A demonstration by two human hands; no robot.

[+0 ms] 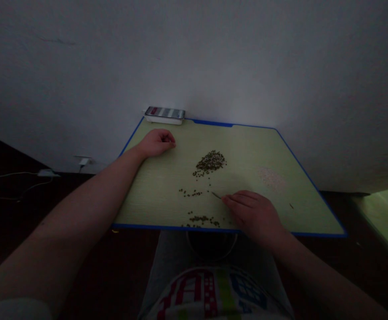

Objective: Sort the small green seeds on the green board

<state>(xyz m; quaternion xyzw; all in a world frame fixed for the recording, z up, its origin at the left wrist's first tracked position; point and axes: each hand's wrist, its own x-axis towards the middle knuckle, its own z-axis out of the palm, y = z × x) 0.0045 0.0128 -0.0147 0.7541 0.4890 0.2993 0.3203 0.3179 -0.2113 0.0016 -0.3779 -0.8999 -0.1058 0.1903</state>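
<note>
My right hand [255, 213] is closed around a thin, pointed sliver-like tool [216, 195]; its exact kind cannot be made out. The tool's tip points left, just beside a few scattered small dark beans or seeds [194, 194]. Farther back lies a larger heap of the same dark grains [211, 161], mixed with paler bits. Another loose cluster [203, 219] is at the table's near edge. My left hand [158, 142] rests on the left part of the table, its fingers loosely curled in, with nothing visible in them.
The pale green table [240, 140] has a blue rim and stands against a grey wall. A phone [165, 112] lies on a white box at the back left. Pale grains [272, 178] are spread at the right. Below the near edge, a dark round container [212, 245] sits between my legs.
</note>
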